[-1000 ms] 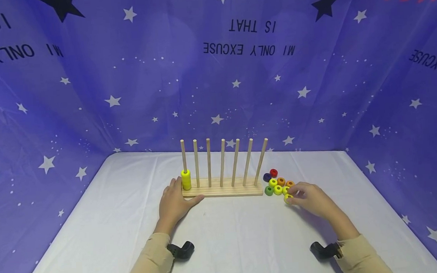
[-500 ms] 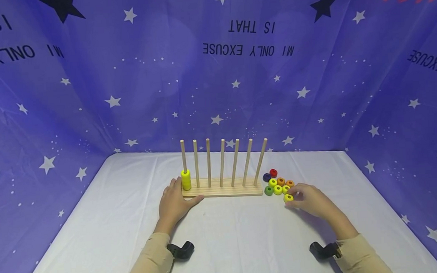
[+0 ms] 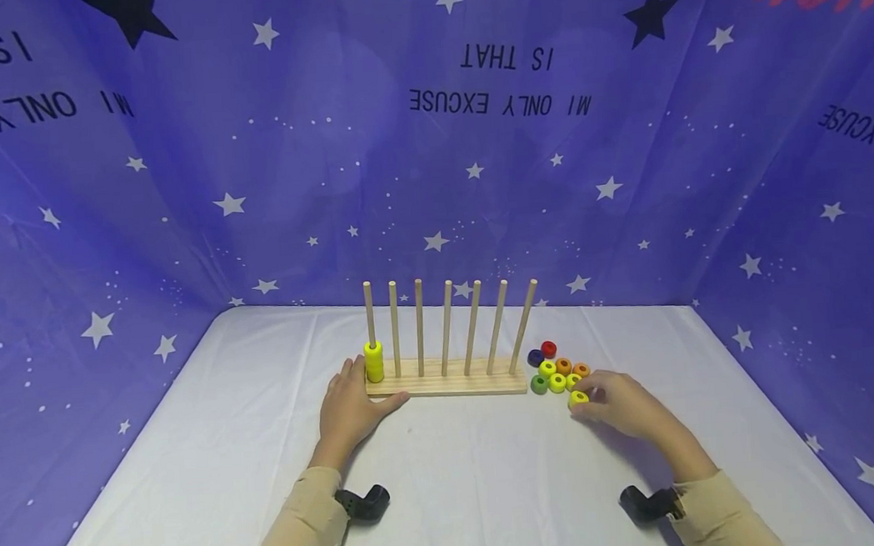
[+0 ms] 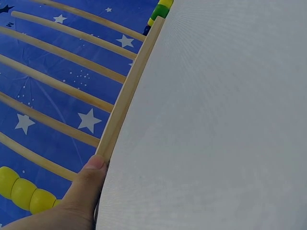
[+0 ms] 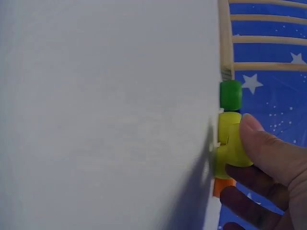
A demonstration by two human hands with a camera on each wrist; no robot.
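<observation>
Left hand flat, fingers straight, thumb along front edge of wooden peg rack, at its left end. Right hand just right of rack, fingertips pinching yellow bead. Both forearms sleeved.

A peg rack is standing mid-table, with stacked beads sitting on its leftmost peg. Loose beads are lying just right of it. The left hand is resting at its left end, the right hand pinching the nearest bead.
</observation>
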